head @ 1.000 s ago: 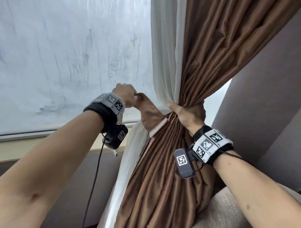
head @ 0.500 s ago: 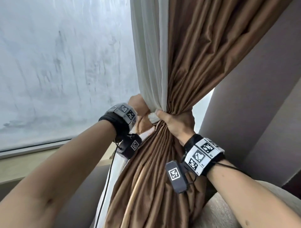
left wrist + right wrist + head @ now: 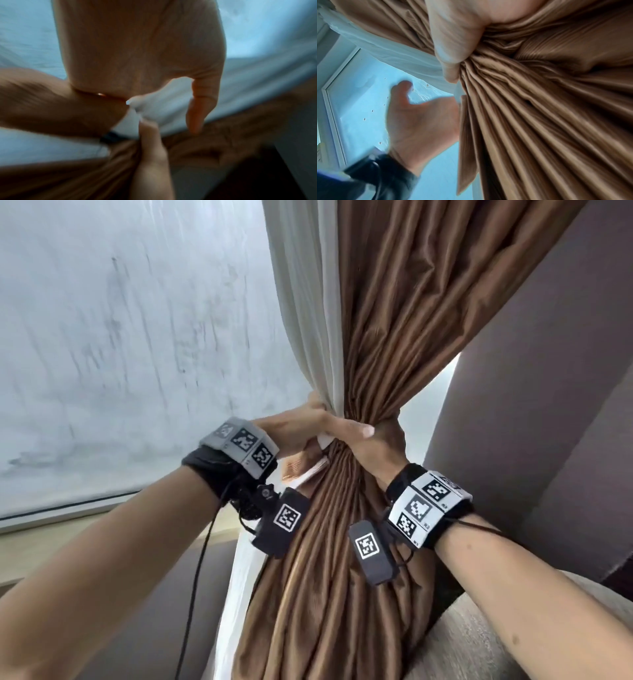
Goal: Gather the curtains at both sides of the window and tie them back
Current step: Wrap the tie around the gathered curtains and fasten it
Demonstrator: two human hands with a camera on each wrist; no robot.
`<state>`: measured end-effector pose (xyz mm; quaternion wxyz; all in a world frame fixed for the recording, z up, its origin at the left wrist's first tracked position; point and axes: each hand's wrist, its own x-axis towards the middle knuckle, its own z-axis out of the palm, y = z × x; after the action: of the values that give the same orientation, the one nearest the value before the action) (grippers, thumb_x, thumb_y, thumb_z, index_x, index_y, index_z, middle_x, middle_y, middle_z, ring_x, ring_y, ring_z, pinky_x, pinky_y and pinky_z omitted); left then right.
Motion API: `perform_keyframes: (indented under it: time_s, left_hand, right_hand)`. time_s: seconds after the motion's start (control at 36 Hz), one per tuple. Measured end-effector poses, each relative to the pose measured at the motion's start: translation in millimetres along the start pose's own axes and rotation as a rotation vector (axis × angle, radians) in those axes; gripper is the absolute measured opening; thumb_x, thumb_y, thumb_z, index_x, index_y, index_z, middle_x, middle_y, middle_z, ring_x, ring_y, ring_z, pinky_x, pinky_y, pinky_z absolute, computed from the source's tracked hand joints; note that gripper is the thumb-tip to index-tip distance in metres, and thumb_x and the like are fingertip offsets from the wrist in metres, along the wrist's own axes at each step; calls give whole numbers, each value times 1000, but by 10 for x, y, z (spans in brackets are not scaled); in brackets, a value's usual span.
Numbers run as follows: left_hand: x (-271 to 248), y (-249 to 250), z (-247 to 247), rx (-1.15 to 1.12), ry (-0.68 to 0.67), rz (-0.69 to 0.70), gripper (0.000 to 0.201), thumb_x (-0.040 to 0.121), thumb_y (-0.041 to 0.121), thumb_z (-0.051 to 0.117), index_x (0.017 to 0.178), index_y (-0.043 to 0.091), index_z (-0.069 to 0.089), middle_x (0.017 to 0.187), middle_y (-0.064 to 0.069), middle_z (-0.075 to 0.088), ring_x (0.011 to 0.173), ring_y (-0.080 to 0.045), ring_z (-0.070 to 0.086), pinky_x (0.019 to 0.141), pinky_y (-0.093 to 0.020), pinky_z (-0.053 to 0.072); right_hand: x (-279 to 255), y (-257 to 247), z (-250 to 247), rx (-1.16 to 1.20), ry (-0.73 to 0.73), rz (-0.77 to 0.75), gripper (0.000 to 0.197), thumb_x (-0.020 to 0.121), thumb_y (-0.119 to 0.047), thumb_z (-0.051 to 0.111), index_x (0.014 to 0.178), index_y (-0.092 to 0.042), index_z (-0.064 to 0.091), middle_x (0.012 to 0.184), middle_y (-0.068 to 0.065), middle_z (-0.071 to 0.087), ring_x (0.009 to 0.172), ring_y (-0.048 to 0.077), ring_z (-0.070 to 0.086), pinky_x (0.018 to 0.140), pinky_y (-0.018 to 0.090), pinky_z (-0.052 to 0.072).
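Observation:
A brown curtain (image 3: 394, 320) and a white sheer curtain (image 3: 308, 320) hang gathered into one bundle in the head view. My right hand (image 3: 373, 440) grips the narrow waist of the bundle, thumb lying across its front. My left hand (image 3: 301, 422) is pressed against the bundle's left side, fingers curled round the sheer's edge, their tips hidden behind the cloth. A brown tieback strap (image 3: 301, 469) with a white lining hangs just under my left palm; who holds it is unclear. The right wrist view shows the pleats (image 3: 539, 121) and my left palm (image 3: 419, 121).
Streaked window glass (image 3: 120, 354) fills the left, with a pale sill (image 3: 68, 529) below it. A grey wall (image 3: 548, 371) stands close on the right. A beige padded edge (image 3: 462, 645) lies under my right forearm. A black cable (image 3: 198, 577) hangs from my left wrist.
My left hand has moved right, from holding the tieback end out to the side to lying against the bundle beside my right hand. The right hand kept its grip.

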<state>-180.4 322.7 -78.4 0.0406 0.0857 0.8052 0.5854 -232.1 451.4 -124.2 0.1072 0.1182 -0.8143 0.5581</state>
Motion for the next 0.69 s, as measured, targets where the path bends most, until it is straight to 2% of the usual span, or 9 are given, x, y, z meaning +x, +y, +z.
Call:
perform_keyframes:
  time_s: [0.08, 0.14, 0.19, 0.22, 0.33, 0.44, 0.5, 0.58, 0.69]
  left_hand:
    - [120, 55, 178, 16, 259, 127, 66, 67, 23, 88, 124, 13, 58, 100, 10, 66, 80, 8, 62, 72, -10, 52]
    - [179, -8, 241, -67, 401, 197, 68, 57, 16, 94, 117, 13, 63, 101, 8, 69, 84, 10, 65, 73, -8, 51]
    - [225, -59, 287, -90, 488, 233, 79, 45, 23, 98, 116, 15, 62, 105, 6, 71, 95, 0, 67, 83, -20, 54]
    - [238, -73, 292, -87, 522, 227, 85, 40, 28, 98, 116, 18, 61, 106, 8, 71, 98, -3, 68, 88, -26, 55]
    - [227, -80, 298, -57, 560, 158, 102, 37, 38, 96, 128, 26, 52, 112, 13, 68, 104, -7, 65, 94, -36, 53]
    - [155, -45, 254, -54, 528, 124, 101, 46, 30, 94, 134, 24, 46, 118, 13, 64, 109, -7, 61, 99, -33, 47]
    - [112, -27, 235, -57, 517, 113, 101, 49, 27, 94, 138, 21, 44, 123, 10, 62, 113, -9, 59, 101, -33, 45]
    - [68, -16, 188, -85, 483, 98, 97, 49, 26, 93, 135, 18, 48, 120, 10, 64, 110, -8, 60, 100, -32, 46]
    - [36, -45, 118, -89, 456, 113, 67, 64, 8, 88, 115, 29, 50, 100, 23, 59, 90, 11, 54, 77, -10, 41]
  right_hand:
    - [18, 46, -148, 246, -297, -39, 74, 43, -27, 86, 113, -11, 67, 108, 5, 72, 103, 22, 68, 95, 45, 52]
    - [34, 78, -261, 395, -463, 7, 83, 34, -5, 74, 116, -3, 62, 112, 16, 70, 108, 33, 64, 99, 50, 47]
    - [41, 101, -363, 574, -561, 32, 88, 28, -2, 56, 114, 14, 53, 113, 30, 61, 105, 43, 57, 92, 45, 43]
    - [32, 100, -404, 658, -582, 55, 85, 30, -2, 52, 112, 19, 50, 109, 29, 57, 99, 41, 53, 85, 43, 40]
    - [61, 174, -585, 926, -659, 157, 71, 44, 2, 44, 113, 10, 58, 107, 22, 59, 97, 33, 57, 83, 34, 47]
    - [193, 154, -735, 621, -660, 122, 47, 50, 22, 29, 70, 4, 68, 70, 13, 61, 68, 22, 61, 65, 26, 48]
    - [274, 99, -764, 444, -642, 52, 56, 64, 34, 26, 55, -5, 66, 60, 6, 61, 60, 14, 61, 63, 26, 50]
    - [356, 24, -794, 403, -641, 63, 42, 83, 26, 41, 70, -3, 68, 66, 4, 68, 63, 10, 67, 66, 27, 58]
    - [432, 85, -754, 391, -621, 108, 25, 80, 24, 53, 82, 2, 65, 71, 5, 73, 65, 15, 71, 62, 28, 60]
